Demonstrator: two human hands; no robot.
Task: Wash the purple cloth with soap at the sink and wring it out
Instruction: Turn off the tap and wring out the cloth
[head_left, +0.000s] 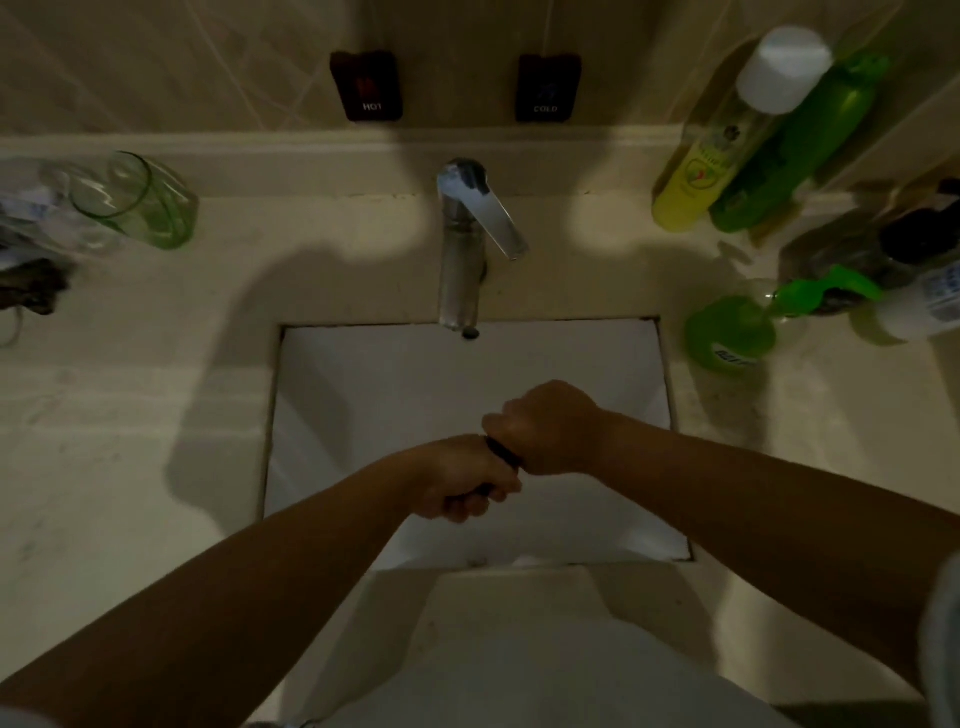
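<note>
Cloth wringing — mid-frame, above the white sink.
I see my left hand and right hand both clenched on the dark twisted cloth between them — faucet above.

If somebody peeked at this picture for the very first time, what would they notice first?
Probably the two bare hands, left hand and right hand, fists pressed together over the white rectangular sink basin, squeezing a dark twisted cloth that barely shows between them. Next, the shiny metal tap behind the basin, and the bright green bottles on the counter's right side.
</note>
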